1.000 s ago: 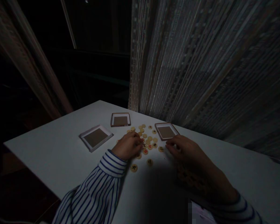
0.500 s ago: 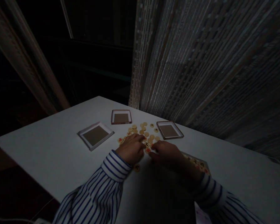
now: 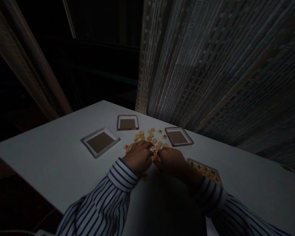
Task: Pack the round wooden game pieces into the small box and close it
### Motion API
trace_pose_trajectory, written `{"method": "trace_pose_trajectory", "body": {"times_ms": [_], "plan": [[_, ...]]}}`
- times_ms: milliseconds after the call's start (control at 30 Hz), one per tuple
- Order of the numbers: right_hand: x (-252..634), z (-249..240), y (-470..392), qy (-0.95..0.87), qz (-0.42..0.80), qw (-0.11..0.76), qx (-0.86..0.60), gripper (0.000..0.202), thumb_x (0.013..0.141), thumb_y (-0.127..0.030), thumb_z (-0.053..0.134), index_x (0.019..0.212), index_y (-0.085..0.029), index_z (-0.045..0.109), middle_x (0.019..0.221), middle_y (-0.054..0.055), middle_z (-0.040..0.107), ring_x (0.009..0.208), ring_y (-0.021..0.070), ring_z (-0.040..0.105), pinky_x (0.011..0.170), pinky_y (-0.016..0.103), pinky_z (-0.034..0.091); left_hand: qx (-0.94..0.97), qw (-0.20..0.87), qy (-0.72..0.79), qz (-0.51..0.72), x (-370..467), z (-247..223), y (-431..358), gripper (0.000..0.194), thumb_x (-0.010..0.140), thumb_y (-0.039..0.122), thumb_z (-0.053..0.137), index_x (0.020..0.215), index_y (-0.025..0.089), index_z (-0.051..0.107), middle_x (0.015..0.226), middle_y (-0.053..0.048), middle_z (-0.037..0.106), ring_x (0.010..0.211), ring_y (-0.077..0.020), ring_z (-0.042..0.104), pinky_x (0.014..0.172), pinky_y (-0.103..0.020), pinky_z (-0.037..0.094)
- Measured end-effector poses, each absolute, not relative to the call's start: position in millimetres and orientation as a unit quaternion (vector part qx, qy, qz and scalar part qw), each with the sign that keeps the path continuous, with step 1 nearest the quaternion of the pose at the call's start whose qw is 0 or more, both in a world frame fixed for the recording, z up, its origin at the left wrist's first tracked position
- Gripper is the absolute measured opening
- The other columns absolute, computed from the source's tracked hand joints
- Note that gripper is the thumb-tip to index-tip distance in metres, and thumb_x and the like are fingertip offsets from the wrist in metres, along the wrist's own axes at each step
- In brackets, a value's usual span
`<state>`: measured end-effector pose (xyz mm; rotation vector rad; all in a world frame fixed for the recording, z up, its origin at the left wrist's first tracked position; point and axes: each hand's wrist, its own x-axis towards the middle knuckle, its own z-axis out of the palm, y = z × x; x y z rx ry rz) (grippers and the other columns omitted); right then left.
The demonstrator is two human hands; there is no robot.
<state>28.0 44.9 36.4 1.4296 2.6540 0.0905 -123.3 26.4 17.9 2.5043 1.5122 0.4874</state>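
Round, pale Chinese chess pieces lie loosely scattered on the white table, some face up with red or black characters, others showing blank sides. My left hand rests palm down on the near part of the scatter, fingers stretched forward among the pieces. Close to its right is my right hand, fingers curled in and thumb low, beside a red-marked piece. Whatever lies inside those curled fingers is hidden. Right of my right wrist, a shallow box contains rows of face-up pieces, partly covered by my forearm.
Three shallow open boxes stand around the scatter: a white-rimmed one at left, a brown-edged one behind, another brown-edged one at right. A beaded string curtain hangs past the far table edge. The room is dim.
My right hand has shifted slightly, its fingers curling closer over a red-marked piece that showed before and is now covered. More of the filled box shows. My left hand has barely moved.
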Motion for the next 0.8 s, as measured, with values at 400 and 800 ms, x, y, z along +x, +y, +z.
{"method": "trace_pose_trajectory", "body": {"times_ms": [400,800], "plan": [[35.2,37.7,44.7,0.88,0.029,0.028,0.473,0.028,0.083,-0.036,0.039,0.085,-0.017,0.06,0.086,0.008,0.065,0.078,0.0199,0.061,0.062,0.027,0.041,0.809,0.057,0.547,0.208,-123.2,18.7,29.6,0.031,0.081,0.018,0.041,0.101,0.017,0.064,0.112,-0.011,0.059,0.104,-0.0262,0.05,0.09,-0.042,0.039],[59.4,59.8,44.6,0.893,0.002,-0.077,0.444,0.024,0.081,-0.032,0.047,0.094,-0.017,0.059,0.089,0.007,0.064,0.082,0.0192,0.058,0.068,0.027,0.038,0.723,0.192,0.545,0.378,-105.8,18.3,29.8,0.03,0.085,0.031,0.043,0.098,0.017,0.065,0.096,-0.007,0.068,0.09,-0.0201,0.061,0.083,-0.032,0.044]]}}
